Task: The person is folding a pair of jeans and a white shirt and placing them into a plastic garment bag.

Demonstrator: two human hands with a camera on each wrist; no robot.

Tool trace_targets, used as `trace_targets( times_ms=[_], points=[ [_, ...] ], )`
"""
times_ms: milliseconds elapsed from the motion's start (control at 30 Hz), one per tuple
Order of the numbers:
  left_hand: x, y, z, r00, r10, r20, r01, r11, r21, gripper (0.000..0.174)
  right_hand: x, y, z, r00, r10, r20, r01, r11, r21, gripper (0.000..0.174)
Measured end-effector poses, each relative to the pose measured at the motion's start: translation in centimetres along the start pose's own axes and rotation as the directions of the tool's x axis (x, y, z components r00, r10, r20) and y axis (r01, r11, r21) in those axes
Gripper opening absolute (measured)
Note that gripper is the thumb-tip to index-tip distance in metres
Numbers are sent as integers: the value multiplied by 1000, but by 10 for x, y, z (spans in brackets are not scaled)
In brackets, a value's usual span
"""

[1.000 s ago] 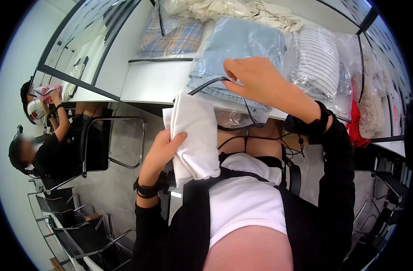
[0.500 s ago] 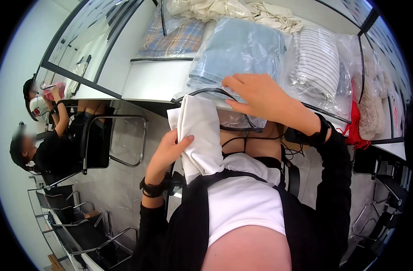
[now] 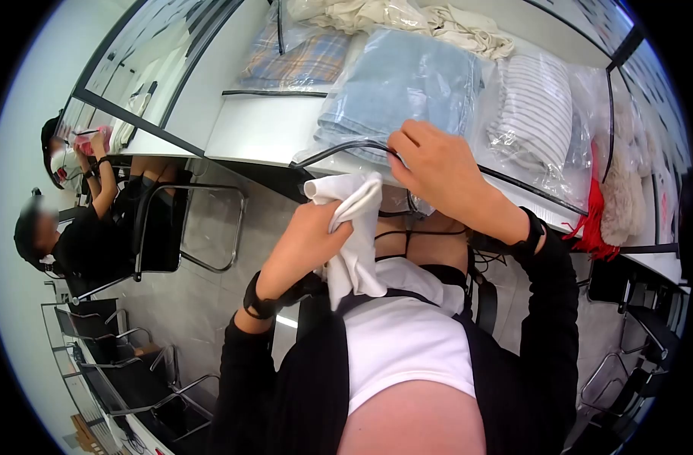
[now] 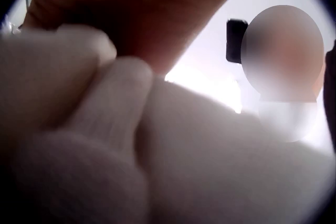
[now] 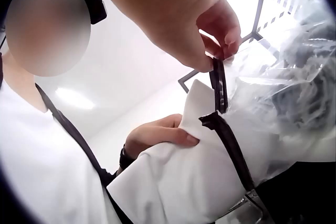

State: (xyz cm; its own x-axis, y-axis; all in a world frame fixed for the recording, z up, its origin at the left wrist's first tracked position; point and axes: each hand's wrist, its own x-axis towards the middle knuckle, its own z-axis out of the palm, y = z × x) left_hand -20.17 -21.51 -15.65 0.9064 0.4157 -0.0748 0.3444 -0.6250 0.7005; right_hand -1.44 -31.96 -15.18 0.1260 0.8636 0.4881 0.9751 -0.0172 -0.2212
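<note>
The left hand (image 3: 308,243) grips a folded white cloth (image 3: 359,265) below the table's front edge, its fingers curled over the top. Close up in the left wrist view, the hand (image 4: 136,8) is above blurred white fabric (image 4: 220,150). The right hand (image 3: 445,171) pinches a black strip (image 3: 331,155) at the opening of a clear plastic bag. In the right wrist view, thumb and fingers of the right hand (image 5: 178,19) meet on the strip (image 5: 235,153), and the cloth (image 5: 181,182) lies against it, held by the left hand (image 5: 157,136).
Bagged clothes lie on the white table (image 3: 248,129): light blue fabric (image 3: 407,83), a striped piece (image 3: 540,110) and plaid fabric (image 3: 305,57). Red tassels (image 3: 595,220) and beige fur (image 3: 623,212) hang at the right. Chairs (image 3: 161,235) and two people are at the left.
The left hand has turned over the cloth and moved right with it, and the cloth's upper part is now bunched. The right hand, open half a second ago, now pinches the strip.
</note>
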Motion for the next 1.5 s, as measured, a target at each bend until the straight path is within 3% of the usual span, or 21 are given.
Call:
trace_targets(
  times_ms=[33,200,333,367,533,700,733,833,867,967,1000,1133,1233,1300,1367,1400,1500],
  points=[
    [5,3,1,1000,23,1,-23,998,65,19,0,0,0,1000,-6,-21,6,1000,-1,15],
    [33,-8,5,990,-134,-54,144,941,307,26,-1,-7,-4,991,-38,-125,42,999,34,11],
    [28,-1,-8,914,-333,-234,387,887,251,34,-7,-6,-8,989,-49,-142,57,997,51,12],
    [22,1,-11,888,-320,-331,421,856,301,36,-9,-6,-8,989,-51,-141,59,997,53,12],
    [11,-12,-10,858,-365,-360,453,869,198,38,-10,-7,-6,983,-95,-159,106,992,63,11],
    [33,-2,2,897,-361,-257,375,927,8,42,-12,-12,2,983,-118,-140,129,989,72,13],
    [35,1,2,904,-372,-212,373,927,-39,42,-15,-12,2,995,-91,-50,96,989,113,18],
    [31,-2,11,949,-273,-157,198,906,-375,39,-23,-16,-2,989,-132,-70,143,969,203,29],
    [27,-9,16,966,-202,-159,117,896,-429,32,-27,-17,-3,977,-185,-104,203,957,207,31],
    [20,-10,24,967,-207,-145,91,820,-565,31,-47,-28,-2,918,-340,-204,380,901,209,37],
    [17,-7,25,965,-230,-122,108,779,-618,30,-56,-36,0,947,-300,-117,320,913,254,36],
    [12,-15,28,965,-191,-179,31,762,-647,28,-55,-45,13,991,-132,-39,133,990,41,40],
    [1,-23,26,950,-274,-148,84,683,-725,24,-55,-50,16,998,-56,21,57,996,-69,42],
    [-6,-28,28,924,-334,-185,42,570,-820,18,-51,-52,17,999,-28,46,34,990,-136,43],
    [-15,-34,33,900,-377,-220,-26,458,-889,16,-48,-52,22,993,18,121,-2,992,-129,46],
    [-20,-46,38,889,-381,-254,-53,466,-883,14,-48,-51,28,981,50,185,-34,996,-88,49],
    [-36,-64,43,903,-376,-207,-123,235,-964,15,-40,-44,27,955,54,291,-69,997,43,53]
  ],
)
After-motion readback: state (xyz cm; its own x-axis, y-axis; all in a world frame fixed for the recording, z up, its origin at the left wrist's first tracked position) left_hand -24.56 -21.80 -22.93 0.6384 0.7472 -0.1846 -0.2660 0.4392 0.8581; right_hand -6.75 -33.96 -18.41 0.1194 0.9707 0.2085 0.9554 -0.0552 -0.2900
